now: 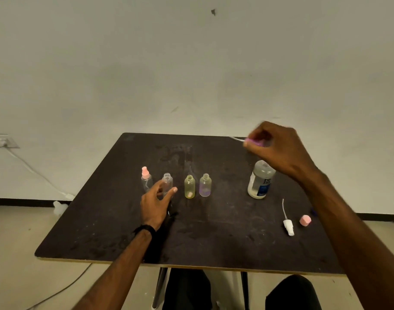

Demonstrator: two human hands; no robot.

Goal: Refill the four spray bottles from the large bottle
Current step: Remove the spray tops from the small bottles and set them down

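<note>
Four spray bottles (pixel 189 186) stand upright in a row.

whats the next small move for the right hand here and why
Probably set the purple sprayer top down on the table beside the white sprayer top. The right hand holds it in the air, the purple bottle already stands open, and that hand must be free to lift the large bottle.

Four upright spray bottles (pixel 189 186) left of large bottle (pixel 260 180)
</note>
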